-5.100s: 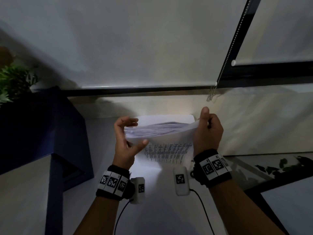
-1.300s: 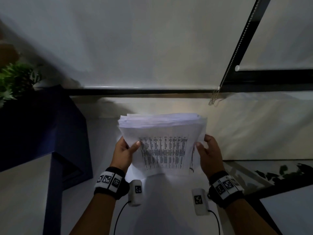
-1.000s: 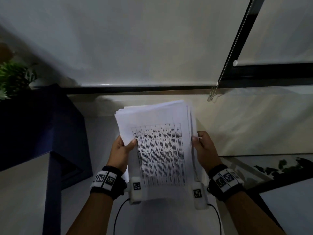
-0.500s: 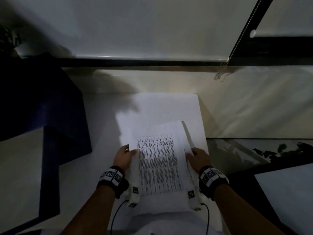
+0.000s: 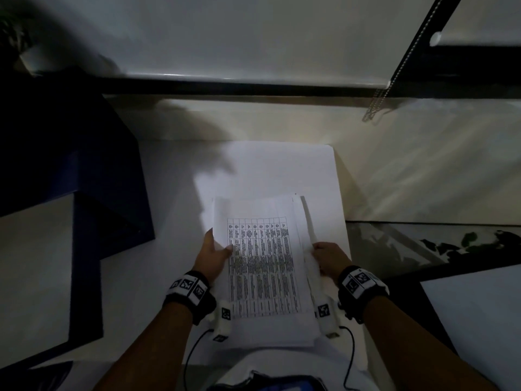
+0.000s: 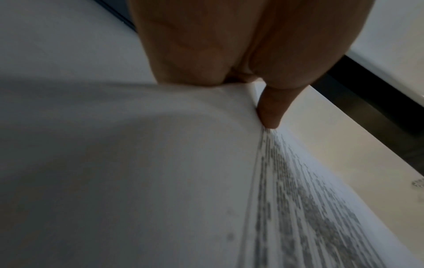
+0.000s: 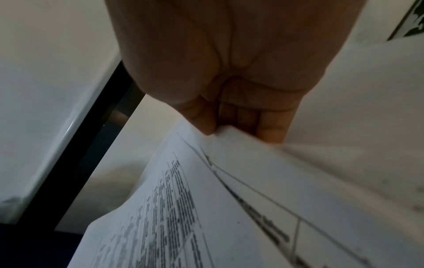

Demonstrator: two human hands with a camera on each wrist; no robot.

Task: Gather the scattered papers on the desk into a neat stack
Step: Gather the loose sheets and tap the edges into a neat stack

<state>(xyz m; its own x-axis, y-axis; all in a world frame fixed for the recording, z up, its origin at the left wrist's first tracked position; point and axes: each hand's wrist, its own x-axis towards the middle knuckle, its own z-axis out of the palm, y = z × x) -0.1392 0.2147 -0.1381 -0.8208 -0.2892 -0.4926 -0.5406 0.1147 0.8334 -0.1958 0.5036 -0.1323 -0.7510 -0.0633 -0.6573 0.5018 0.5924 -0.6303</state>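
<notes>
The stack of papers (image 5: 265,266) sits over the white desk (image 5: 174,193) near its front edge. The left hand (image 5: 212,256) pinches its left side, thumb on top; the right hand (image 5: 328,258) pinches the right side. A dark blue cabinet (image 5: 70,153) stands left, a window blind (image 5: 225,35) behind.

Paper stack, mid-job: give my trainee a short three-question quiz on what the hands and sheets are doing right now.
1. True or false: the paper stack is held by one hand only.
2. Multiple choice: where does the left hand's thumb lie? A) on the printed top sheet B) under the stack C) off the paper
3. Short answer: on which side of the stack do sheet edges stick out unevenly?

Key
1. False: the right hand grips the other edge.
2. A
3. The right side, by the right hand.
</notes>
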